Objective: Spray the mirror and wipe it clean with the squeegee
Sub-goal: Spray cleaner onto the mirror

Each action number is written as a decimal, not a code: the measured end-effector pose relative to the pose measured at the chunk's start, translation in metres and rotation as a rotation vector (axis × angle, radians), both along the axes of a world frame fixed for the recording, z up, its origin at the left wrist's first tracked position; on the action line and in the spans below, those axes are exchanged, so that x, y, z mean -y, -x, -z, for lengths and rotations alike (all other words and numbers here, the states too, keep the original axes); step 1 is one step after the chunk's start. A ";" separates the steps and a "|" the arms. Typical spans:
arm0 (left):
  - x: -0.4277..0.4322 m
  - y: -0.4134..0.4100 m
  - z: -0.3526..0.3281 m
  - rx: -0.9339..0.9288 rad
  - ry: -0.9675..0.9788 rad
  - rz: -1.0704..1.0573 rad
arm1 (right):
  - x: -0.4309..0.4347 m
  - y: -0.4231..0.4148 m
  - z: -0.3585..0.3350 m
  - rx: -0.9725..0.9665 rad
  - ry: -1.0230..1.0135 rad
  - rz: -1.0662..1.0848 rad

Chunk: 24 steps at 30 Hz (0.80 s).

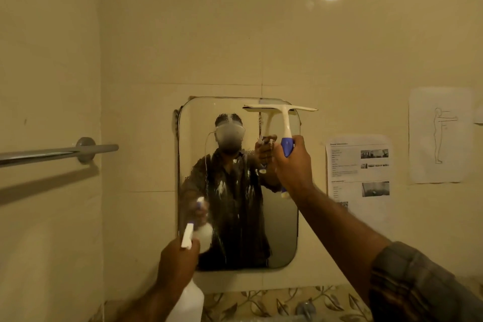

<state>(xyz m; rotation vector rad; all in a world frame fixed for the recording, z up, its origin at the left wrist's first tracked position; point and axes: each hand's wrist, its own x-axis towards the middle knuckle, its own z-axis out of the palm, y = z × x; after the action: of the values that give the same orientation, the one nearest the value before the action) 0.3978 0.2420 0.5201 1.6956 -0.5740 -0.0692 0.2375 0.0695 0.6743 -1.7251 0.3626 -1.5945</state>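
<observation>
A: Head view: where is the white squeegee with the blue handle (283, 123) held?

B: Its handle is clamped in the right hand (292, 162); the blade lies level across the top right corner of the wet, rounded wall mirror (282, 217), handle pointing down.

A: And the left hand (177, 256)?

B: It is closed around the white spray bottle (189, 293), low and left. A downward stroke seems prepared. Beige walls surround the mirror.

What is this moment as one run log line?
phase: wiping | right hand: squeegee at mirror top | left hand: bottle
</observation>
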 end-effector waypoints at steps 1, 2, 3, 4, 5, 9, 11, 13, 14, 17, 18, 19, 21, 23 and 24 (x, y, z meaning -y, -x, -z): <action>0.003 0.004 0.006 0.001 -0.013 0.013 | 0.001 0.000 0.002 -0.002 -0.002 0.005; 0.006 0.010 0.009 0.004 -0.025 0.040 | 0.004 0.001 0.004 -0.006 -0.002 0.017; 0.009 0.017 0.011 0.007 -0.032 0.079 | 0.005 0.002 0.006 -0.002 -0.008 0.026; 0.013 0.024 0.011 0.013 -0.034 0.120 | 0.008 0.004 0.008 0.003 -0.013 0.028; 0.017 0.031 0.012 0.029 -0.035 0.154 | 0.009 0.007 0.010 0.007 -0.019 0.026; 0.033 0.061 0.021 0.047 -0.108 0.175 | 0.014 0.020 0.012 0.005 -0.011 0.049; 0.040 0.072 0.031 0.036 -0.127 0.186 | 0.017 0.025 0.013 0.019 -0.001 0.050; 0.045 0.084 0.035 0.015 -0.134 0.252 | 0.020 0.028 0.016 0.032 0.007 0.046; 0.047 0.090 0.035 0.013 -0.141 0.290 | 0.021 0.028 0.017 0.035 0.011 0.036; 0.054 0.102 0.037 0.053 -0.153 0.350 | 0.020 0.025 0.018 0.019 0.018 0.032; 0.055 0.105 0.037 0.056 -0.141 0.353 | 0.021 0.024 0.018 0.010 0.026 0.052; 0.055 0.107 0.037 0.051 -0.131 0.346 | 0.020 0.023 0.018 0.002 0.035 0.070; 0.055 0.107 0.028 0.048 -0.075 0.305 | 0.020 0.021 0.017 -0.003 0.047 0.081; 0.053 0.105 0.008 0.050 0.041 0.278 | 0.021 0.020 0.015 -0.010 0.044 0.082; 0.051 0.103 -0.005 0.073 0.089 0.268 | 0.021 0.020 0.014 -0.014 0.041 0.085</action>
<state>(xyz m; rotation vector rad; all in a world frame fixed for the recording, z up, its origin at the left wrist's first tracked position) 0.2952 0.1911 0.5251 1.5315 -0.8454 -0.1719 0.2172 0.0484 0.6599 -1.7730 0.4179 -1.6615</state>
